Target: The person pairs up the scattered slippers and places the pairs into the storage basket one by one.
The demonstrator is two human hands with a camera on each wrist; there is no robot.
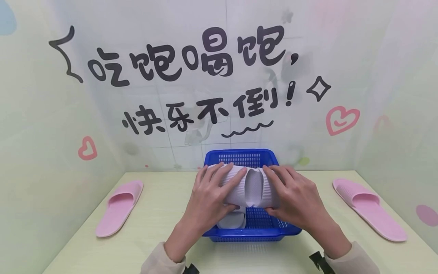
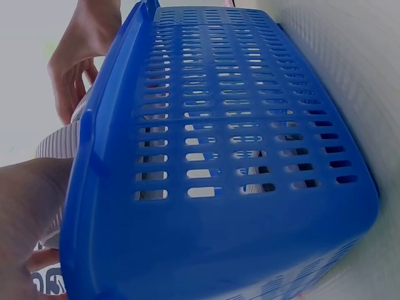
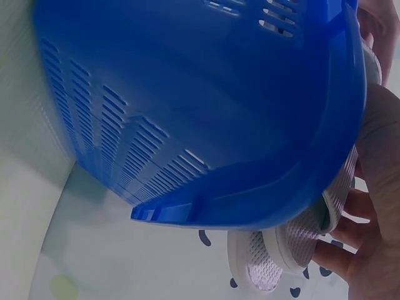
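Over the blue plastic basket (image 1: pixel 291 229), both hands hold pale lilac ribbed slippers. My left hand (image 1: pixel 210 196) grips the slipper (image 1: pixel 236 192) on the left, fingers across the top and thumb below. My right hand (image 1: pixel 297 196) curls round the slipper (image 1: pixel 271 194) on the right. An oval opening shows between them. Two slipper ends (image 3: pixel 294 244) lie close together below the right palm in the right wrist view. A whitish rounded piece (image 1: pixel 232 220), apparently a slipper end, shows inside the basket at the left. Basket walls hide much of the hold in both wrist views.
A pink slipper (image 1: pixel 118 213) lies on the table (image 1: pixel 161 213) at the left. Another pink slipper (image 1: pixel 373 213) lies at the right. A wall sheet (image 1: pixel 219 114) with dark lettering stands behind the basket, and side panels flank the table.
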